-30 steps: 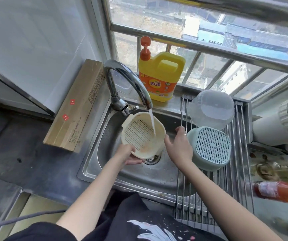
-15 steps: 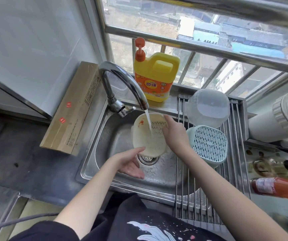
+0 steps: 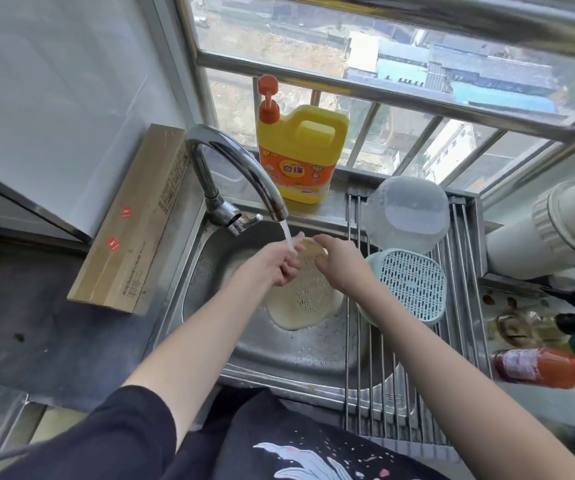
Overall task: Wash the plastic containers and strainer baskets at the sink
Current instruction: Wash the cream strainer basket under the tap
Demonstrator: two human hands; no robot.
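- Cream strainer basket (image 3: 305, 299) over the sink (image 3: 210, 271) basin, tilted up on edge, perforated bottom facing the camera, lower rim near the basin floor.
- Held from both sides at the upper part: right hand (image 3: 343, 263) curled over the top rim, fingers bent round the edge; left hand (image 3: 279, 263) against the left side of the perforated face, fingers curled inward, grip on the basket only partly visible.
- Water stream (image 3: 288, 237) falling from the faucet (image 3: 237, 171) spout onto the left hand's knuckles, just beside the basket's top edge.
- Roll-up drying rack (image 3: 400, 393) laid across the right part of the sink.
- 2 items on that rack, well clear of the stream: pale green strainer basket (image 3: 409, 285) upside down just right of the right wrist; clear plastic container (image 3: 405, 213) inverted behind it, touching or nearly touching it.
- Yellow detergent jug (image 3: 301, 154) with orange pump upright on the ledge behind the sink.
- Long cardboard box (image 3: 133, 223) flat on the dark counter, left of the faucet.
- Red-capped sauce bottle (image 3: 549, 367) lying on its side at far right, blurred.
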